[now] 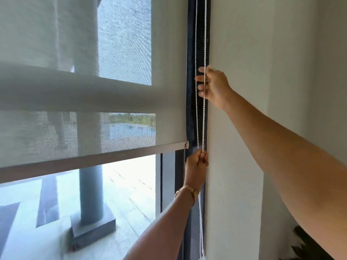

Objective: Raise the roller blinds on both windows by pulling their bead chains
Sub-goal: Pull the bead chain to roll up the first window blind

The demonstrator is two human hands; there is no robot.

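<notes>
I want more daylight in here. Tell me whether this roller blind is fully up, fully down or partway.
Partway. The roller blind's bottom bar hangs mid-window, bare glass showing beneath it.

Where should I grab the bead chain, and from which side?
Probably the right-hand strand of the chain, pinched from the room side. It hangs straight and free beside the wall; the left hand and right hand are both closed on it.
</notes>
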